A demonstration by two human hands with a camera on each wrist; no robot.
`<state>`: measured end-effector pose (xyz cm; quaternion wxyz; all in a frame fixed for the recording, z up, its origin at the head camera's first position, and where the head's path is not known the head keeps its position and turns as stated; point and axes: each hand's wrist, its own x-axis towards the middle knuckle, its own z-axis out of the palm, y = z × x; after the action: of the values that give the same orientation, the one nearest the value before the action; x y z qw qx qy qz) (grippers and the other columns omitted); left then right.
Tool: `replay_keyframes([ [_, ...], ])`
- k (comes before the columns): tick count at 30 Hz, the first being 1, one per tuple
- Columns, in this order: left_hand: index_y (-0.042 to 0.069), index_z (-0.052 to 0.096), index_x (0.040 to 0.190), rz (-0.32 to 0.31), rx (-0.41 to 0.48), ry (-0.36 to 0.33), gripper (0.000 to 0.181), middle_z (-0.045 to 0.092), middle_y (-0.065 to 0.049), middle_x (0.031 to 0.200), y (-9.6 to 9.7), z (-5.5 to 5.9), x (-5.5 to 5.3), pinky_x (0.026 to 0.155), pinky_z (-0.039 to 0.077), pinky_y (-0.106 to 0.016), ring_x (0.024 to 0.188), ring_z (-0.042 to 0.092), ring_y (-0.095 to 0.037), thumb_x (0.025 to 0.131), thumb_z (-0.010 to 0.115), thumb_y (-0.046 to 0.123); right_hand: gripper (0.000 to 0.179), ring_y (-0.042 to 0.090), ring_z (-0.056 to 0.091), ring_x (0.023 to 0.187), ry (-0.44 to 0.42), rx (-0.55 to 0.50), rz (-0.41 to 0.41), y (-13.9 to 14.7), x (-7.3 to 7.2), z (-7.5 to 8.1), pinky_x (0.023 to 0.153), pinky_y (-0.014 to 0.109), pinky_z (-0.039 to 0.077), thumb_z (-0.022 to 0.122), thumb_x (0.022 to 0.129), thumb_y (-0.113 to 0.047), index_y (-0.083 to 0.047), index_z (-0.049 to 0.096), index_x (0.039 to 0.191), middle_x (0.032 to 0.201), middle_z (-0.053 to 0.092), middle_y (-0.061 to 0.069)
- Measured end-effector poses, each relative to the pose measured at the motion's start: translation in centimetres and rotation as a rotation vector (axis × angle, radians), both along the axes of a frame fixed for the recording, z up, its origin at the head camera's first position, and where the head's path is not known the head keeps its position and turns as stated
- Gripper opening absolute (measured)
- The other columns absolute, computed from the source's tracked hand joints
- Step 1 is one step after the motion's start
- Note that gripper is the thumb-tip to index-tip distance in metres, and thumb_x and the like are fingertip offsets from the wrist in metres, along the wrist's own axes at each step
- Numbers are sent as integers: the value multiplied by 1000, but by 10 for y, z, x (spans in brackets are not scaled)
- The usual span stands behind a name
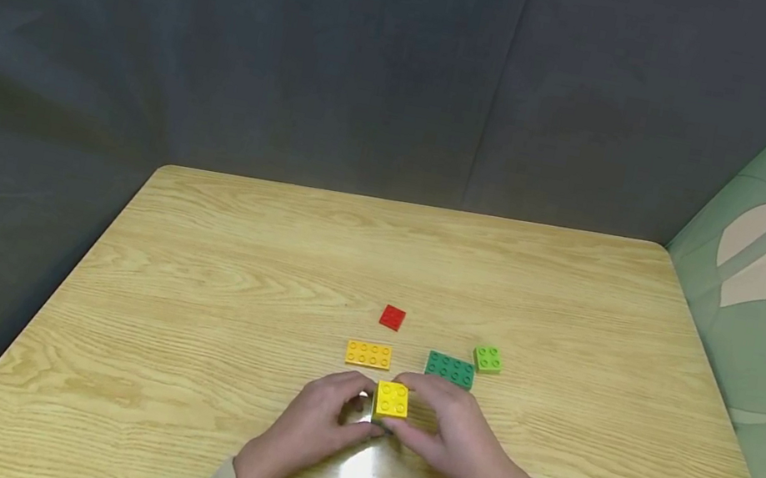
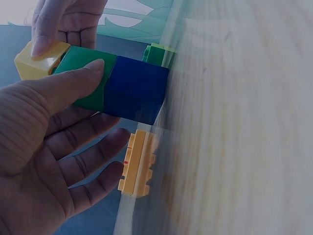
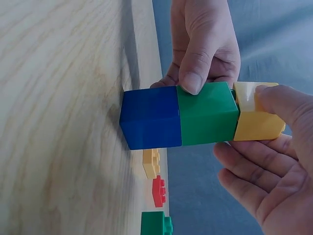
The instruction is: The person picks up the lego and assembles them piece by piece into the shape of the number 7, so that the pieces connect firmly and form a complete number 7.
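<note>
A small tower of toy building bricks stands upright on the table between the two hands: a blue brick (image 3: 151,120) at the bottom, a green brick (image 3: 208,112) in the middle, a yellow brick (image 1: 392,399) on top. My left hand (image 1: 323,413) grips the green brick, its thumb flat along one face. From the other side, my right hand (image 1: 448,429) pinches the yellow brick between thumb and fingers. A narrow gap shows between yellow and green in the right wrist view, and the yellow brick sits slightly tilted there.
Beyond the hands lie a flat orange-yellow brick (image 1: 368,355), a red brick (image 1: 392,317), a dark green brick (image 1: 450,369) and a light green brick (image 1: 488,360). They rest on the wooden table (image 1: 234,265). Dark cloth (image 1: 344,63) hangs behind it.
</note>
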<state>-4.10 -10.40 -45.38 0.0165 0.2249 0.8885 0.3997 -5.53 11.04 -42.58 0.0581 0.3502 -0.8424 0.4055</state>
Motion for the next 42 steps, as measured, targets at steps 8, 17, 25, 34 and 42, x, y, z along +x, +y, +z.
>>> replay_keyframes([
  [8, 20, 67, 104, -3, -7, -10, 30, 60, 9, 89, 0, 1, -1, 70, 47, -20, 80, 56, -11, 80, 81, 31, 31, 15, 65, 103, -1, -12, 28, 0, -2, -1, 89, 36, 54, 76, 86, -25, -14, 67, 113, 110, 69, -3],
  [17, 21, 67, 105, -7, -5, -10, 30, 61, 8, 90, 0, 1, -1, 71, 47, -20, 80, 56, -10, 81, 80, 33, 30, 16, 66, 102, 24, 19, 40, 1, -2, 1, 89, 36, 54, 74, 87, -26, -14, 67, 113, 110, 70, -1],
  [25, 21, 67, 105, -6, -3, -9, 29, 61, 9, 90, 0, 1, -1, 70, 47, -20, 80, 56, -10, 81, 79, 33, 28, 17, 66, 101, 37, 46, 53, 1, -3, 3, 88, 36, 54, 73, 89, -26, -13, 68, 113, 110, 70, 0],
  [34, 21, 67, 105, 4, -8, -38, 29, 60, 9, 89, -1, 2, -1, 70, 47, -20, 80, 56, -11, 81, 80, 31, 29, 15, 66, 100, 24, 24, 36, -1, -2, 0, 87, 35, 54, 75, 87, -26, -12, 68, 111, 108, 70, -1],
  [42, 21, 67, 105, 3, -9, -31, 28, 62, 7, 89, 0, 2, -1, 70, 48, -20, 80, 56, -11, 82, 79, 32, 33, 13, 65, 101, -2, -61, 42, -1, -2, -7, 88, 34, 54, 78, 84, -21, -13, 66, 114, 109, 69, -5],
])
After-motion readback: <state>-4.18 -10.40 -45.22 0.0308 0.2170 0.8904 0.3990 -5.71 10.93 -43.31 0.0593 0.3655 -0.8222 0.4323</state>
